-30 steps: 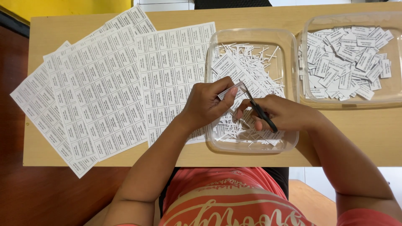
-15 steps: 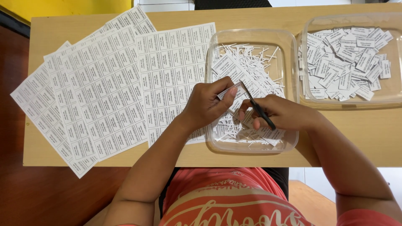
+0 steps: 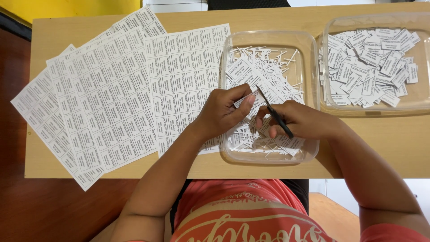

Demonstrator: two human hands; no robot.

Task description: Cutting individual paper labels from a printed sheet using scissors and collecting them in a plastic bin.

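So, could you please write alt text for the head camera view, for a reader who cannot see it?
A person's left hand holds a small white paper label while the right hand cuts it with black-handled scissors, over a clear plastic container of paper scraps. Printed white label sheets lie fanned on the light wooden table; a second clear container holds cut labels.

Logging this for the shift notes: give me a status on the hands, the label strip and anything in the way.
Left hand pinches label strip. Right hand grips scissors, blades at strip. Both over clear tray of trimmings. Nothing in the way.
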